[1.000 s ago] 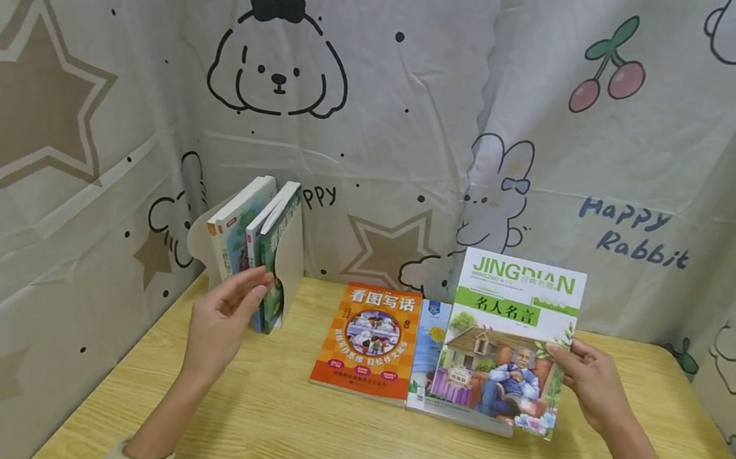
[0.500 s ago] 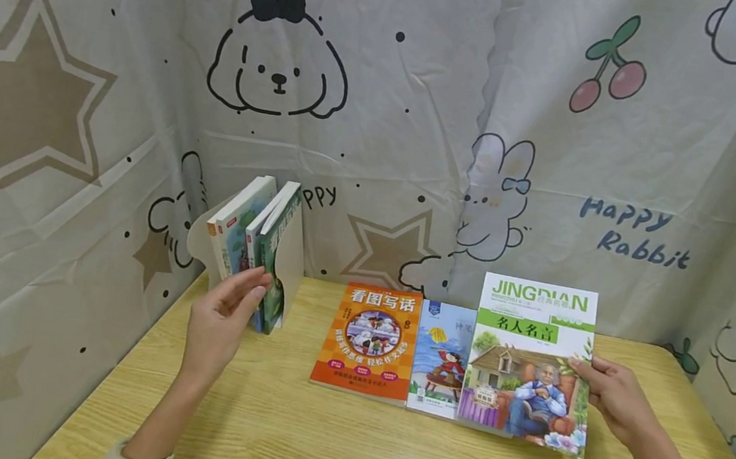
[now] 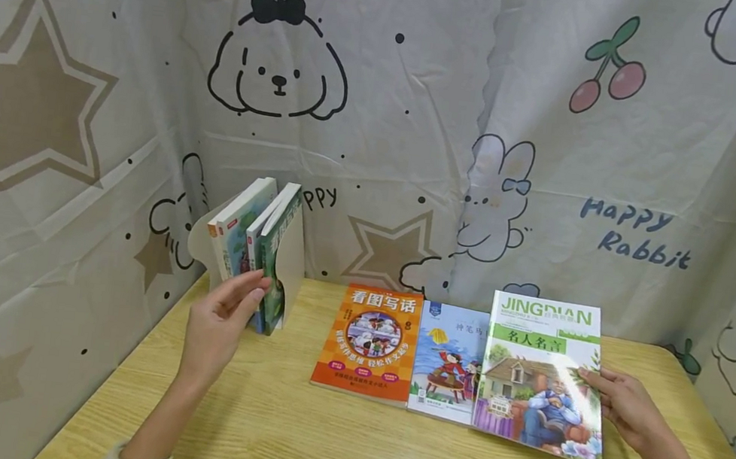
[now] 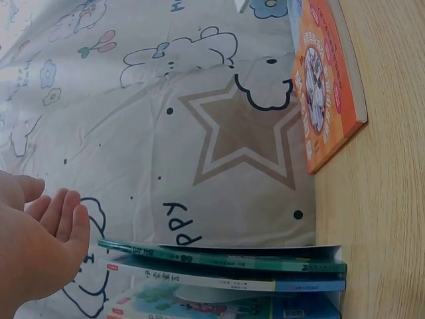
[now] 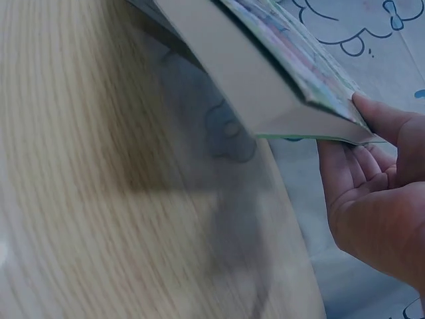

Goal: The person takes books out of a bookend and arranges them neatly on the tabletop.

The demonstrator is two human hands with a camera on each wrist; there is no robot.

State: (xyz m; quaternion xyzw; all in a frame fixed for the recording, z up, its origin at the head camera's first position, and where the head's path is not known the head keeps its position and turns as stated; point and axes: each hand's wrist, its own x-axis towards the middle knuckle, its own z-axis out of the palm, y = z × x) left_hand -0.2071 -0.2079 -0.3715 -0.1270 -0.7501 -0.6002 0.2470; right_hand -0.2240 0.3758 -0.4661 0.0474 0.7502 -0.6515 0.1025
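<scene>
In the head view my right hand (image 3: pixel 627 407) pinches the right edge of a white and green book (image 3: pixel 542 378), thumb on the cover and fingers beneath. The right wrist view shows this book (image 5: pixel 265 86) tilted above the table, its page block facing the camera. Its left side overlaps a blue book (image 3: pixel 448 360). To the left of that lies an orange book (image 3: pixel 369 343). My left hand (image 3: pixel 224 323) hovers with loosely bent fingers in front of several upright books (image 3: pixel 252 231) in a cream book holder (image 3: pixel 292 266). The left wrist view shows that hand (image 4: pixel 43 239) holding nothing.
The light wooden table (image 3: pixel 290 433) has curved far corners. A printed curtain (image 3: pixel 379 132) hangs behind it and along both sides. The book holder stands at the table's far left, close to the curtain.
My right hand has moved the white and green book rightward and lower, and more of the blue book's cover shows. The left hand has stayed nearly still by the book holder.
</scene>
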